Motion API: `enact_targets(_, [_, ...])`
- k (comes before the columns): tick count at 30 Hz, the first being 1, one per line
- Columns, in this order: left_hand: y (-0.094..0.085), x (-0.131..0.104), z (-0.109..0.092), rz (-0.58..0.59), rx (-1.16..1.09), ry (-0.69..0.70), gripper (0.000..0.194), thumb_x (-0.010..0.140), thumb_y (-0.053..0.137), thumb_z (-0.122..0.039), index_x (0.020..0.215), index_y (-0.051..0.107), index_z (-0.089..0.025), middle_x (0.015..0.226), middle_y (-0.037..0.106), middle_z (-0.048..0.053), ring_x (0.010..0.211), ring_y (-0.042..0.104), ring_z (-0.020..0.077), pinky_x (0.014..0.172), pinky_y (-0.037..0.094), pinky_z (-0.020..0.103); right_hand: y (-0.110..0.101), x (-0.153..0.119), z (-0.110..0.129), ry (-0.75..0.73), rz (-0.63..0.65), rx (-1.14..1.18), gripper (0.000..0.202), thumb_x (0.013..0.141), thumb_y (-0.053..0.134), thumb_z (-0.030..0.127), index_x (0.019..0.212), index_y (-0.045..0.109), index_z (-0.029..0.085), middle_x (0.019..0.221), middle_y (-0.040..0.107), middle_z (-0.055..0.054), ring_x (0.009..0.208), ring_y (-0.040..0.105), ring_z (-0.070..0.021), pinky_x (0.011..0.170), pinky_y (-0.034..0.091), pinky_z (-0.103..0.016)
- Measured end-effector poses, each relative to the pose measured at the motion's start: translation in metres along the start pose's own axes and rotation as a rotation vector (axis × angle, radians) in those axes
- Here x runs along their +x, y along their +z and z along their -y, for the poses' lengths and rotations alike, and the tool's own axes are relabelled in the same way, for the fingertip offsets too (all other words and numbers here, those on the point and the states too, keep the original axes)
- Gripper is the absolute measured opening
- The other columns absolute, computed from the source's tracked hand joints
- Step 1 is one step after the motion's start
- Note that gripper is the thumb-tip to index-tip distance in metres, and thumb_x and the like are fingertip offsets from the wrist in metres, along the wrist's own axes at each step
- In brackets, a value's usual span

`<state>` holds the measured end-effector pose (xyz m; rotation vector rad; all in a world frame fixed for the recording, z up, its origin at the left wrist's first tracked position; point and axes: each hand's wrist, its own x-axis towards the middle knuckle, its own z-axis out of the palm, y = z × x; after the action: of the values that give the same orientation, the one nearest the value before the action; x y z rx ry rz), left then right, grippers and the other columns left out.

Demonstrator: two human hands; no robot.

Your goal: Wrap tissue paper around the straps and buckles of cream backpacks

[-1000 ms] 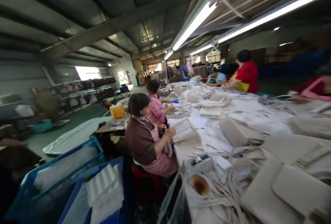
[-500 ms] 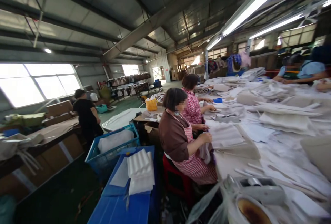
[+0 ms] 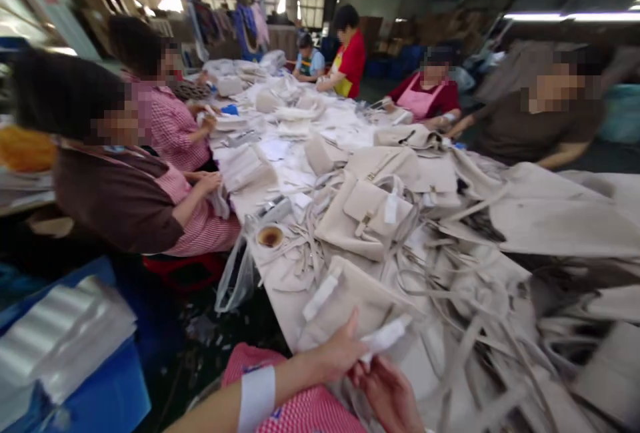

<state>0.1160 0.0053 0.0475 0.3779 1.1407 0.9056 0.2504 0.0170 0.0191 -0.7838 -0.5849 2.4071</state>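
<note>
A beige bag [image 3: 367, 289] lies on the near edge of the table, with one white-wrapped strap piece [image 3: 321, 296] on its left. My left hand [image 3: 343, 351] is closed around the lower end of a second white wrap [image 3: 386, 337] at the bag's near side, thumb pointing up. Just below and to the right, my right hand [image 3: 389, 393] has its curled fingers at the same end of that wrap, touching or nearly touching the left hand. Motion blur hides exactly what the right fingertips pinch. A white band [image 3: 257, 398] circles my left forearm.
Finished-looking beige bags [image 3: 367, 209] and loose straps [image 3: 475, 346] crowd the table ahead and right. A brown-stained bowl [image 3: 271, 237] stands at the left edge above a hanging plastic bag [image 3: 237, 276]. A co-worker in a striped apron [image 3: 200, 219] sits left; others sit or stand around.
My view has swung right and downward from the workshop's left side to the table before me. Both my hands, out of sight earlier, now show at the bag.
</note>
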Motion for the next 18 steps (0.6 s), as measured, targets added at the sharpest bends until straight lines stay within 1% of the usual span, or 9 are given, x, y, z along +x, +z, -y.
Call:
enact_targets(1, [-0.001,0.002,-0.001,0.017,0.035,-0.021,0.095,0.083,0.064,-0.031,0.152,0.0,-0.017,0.058,0.059,-0.007,0.039,0.045,0.0082,0.046,0.04,0.023,0.003,0.0,0.001,0.002,-0.006,0.036,0.03,0.075,0.074,0.045,0.071,0.068,0.016,0.065,0.065,-0.001,0.065,0.061,-0.0167,0.068,0.052,-0.034])
enact_targets(2, [-0.003,0.002,-0.002,0.022,0.056,-0.031,0.104,0.082,0.064,-0.031,0.151,-0.012,-0.017,0.054,0.057,-0.009,0.036,0.042,0.0078,0.045,0.036,0.021,0.007,0.003,0.002,0.011,-0.008,0.06,0.029,0.072,0.076,0.044,0.073,0.069,0.016,0.061,0.063,0.0,0.061,0.059,-0.0164,0.066,0.051,-0.033])
enact_targets(3, [-0.005,0.0,-0.004,0.022,0.065,-0.038,0.106,0.081,0.063,-0.031,0.149,-0.019,-0.017,0.053,0.056,-0.009,0.035,0.041,0.0076,0.044,0.035,0.02,0.012,0.006,0.002,0.02,-0.01,0.074,0.027,0.071,0.076,0.042,0.078,0.071,0.016,0.059,0.063,0.001,0.058,0.058,-0.0157,0.064,0.05,-0.032])
enact_targets(4, [-0.007,-0.002,-0.005,0.024,0.063,-0.046,0.106,0.081,0.061,-0.03,0.148,-0.021,-0.018,0.053,0.057,-0.009,0.035,0.042,0.0074,0.043,0.034,0.019,0.016,0.009,0.002,0.023,-0.01,0.08,0.027,0.071,0.077,0.04,0.083,0.072,0.016,0.057,0.063,0.002,0.055,0.058,-0.0149,0.062,0.049,-0.03])
enact_targets(6, [-0.01,-0.005,-0.007,0.028,0.05,-0.058,0.105,0.081,0.059,-0.026,0.148,-0.022,-0.02,0.055,0.058,-0.009,0.035,0.042,0.0067,0.043,0.034,0.018,0.021,0.014,0.001,0.024,0.003,0.104,0.025,0.071,0.077,0.035,0.085,0.071,0.016,0.055,0.062,0.003,0.052,0.058,-0.0135,0.059,0.049,-0.028])
enact_targets(9, [-0.011,-0.006,-0.008,0.046,0.001,-0.078,0.106,0.079,0.059,-0.024,0.148,-0.021,-0.021,0.057,0.059,-0.008,0.035,0.042,0.0062,0.043,0.034,0.017,0.021,0.018,0.001,0.027,0.031,0.145,0.019,0.071,0.076,0.03,0.082,0.067,0.018,0.052,0.06,0.005,0.049,0.058,-0.0121,0.052,0.048,-0.024])
enact_targets(13, [-0.014,-0.006,-0.012,0.167,-0.113,-0.08,0.114,0.071,0.065,-0.023,0.148,-0.02,-0.02,0.062,0.059,-0.007,0.039,0.046,0.0069,0.044,0.037,0.018,0.019,0.021,0.003,0.025,0.046,0.159,0.02,0.069,0.076,0.024,0.076,0.057,0.021,0.05,0.056,0.009,0.04,0.054,-0.0102,0.04,0.044,-0.02])
enact_targets(16, [-0.015,-0.008,-0.014,0.199,-0.158,-0.067,0.119,0.063,0.065,-0.017,0.149,-0.017,-0.02,0.07,0.06,-0.006,0.041,0.049,0.007,0.045,0.04,0.02,0.02,0.022,0.008,0.012,0.073,0.163,0.026,0.067,0.078,0.023,0.074,0.052,0.022,0.061,0.062,0.007,0.043,0.057,-0.0114,0.04,0.046,-0.021])
enact_targets(18, [-0.013,-0.007,-0.013,0.176,-0.114,-0.043,0.116,0.064,0.062,-0.017,0.15,-0.015,-0.02,0.073,0.059,-0.006,0.042,0.049,0.0068,0.045,0.04,0.021,0.019,0.022,0.011,0.012,0.124,0.18,0.029,0.069,0.078,0.032,0.075,0.052,0.022,0.072,0.067,0.004,0.046,0.062,-0.0141,0.042,0.05,-0.024])
